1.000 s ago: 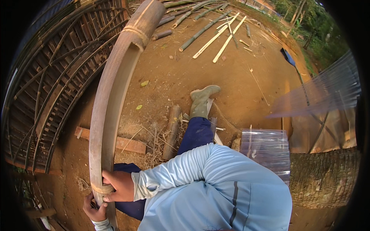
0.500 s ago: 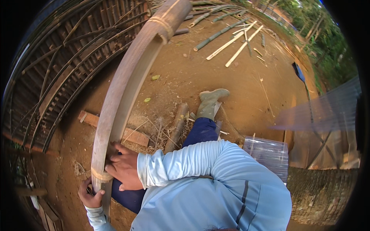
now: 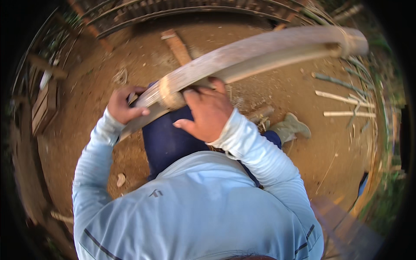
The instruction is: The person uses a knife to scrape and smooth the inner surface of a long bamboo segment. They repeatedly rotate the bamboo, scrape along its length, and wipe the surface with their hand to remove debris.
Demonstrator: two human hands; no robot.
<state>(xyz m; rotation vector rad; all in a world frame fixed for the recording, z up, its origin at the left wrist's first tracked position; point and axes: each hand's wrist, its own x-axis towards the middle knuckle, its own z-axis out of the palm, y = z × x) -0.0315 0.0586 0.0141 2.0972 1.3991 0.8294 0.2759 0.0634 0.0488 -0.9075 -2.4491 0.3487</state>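
A thick, brownish-grey bamboo pole (image 3: 251,50) slants across my lap from the lower left to the upper right. One side is cut open lengthwise between two pale node rings, exposing the hollow. Close to the near end, my left hand (image 3: 124,105) wraps round the pole, its thumb on the near side. Just beyond the closer node ring, my right hand (image 3: 206,110) grips the cut edge. Its fingers reach toward the hollow while its thumb points left, off the bamboo. Motion blurs the far end slightly.
A slatted rack (image 3: 182,11) stands along the far side. A reddish plank (image 3: 177,47) lies on the dirt beyond the pole. Split pale strips (image 3: 346,114) and green bamboo lengths (image 3: 333,79) lie at right, beyond my boot (image 3: 291,127). Wooden boards (image 3: 45,108) sit at far left.
My view has turned left, so the rack, ground and pole appear rotated clockwise. The pole now points to the upper right. Both hands stay at about the same places on the bamboo.
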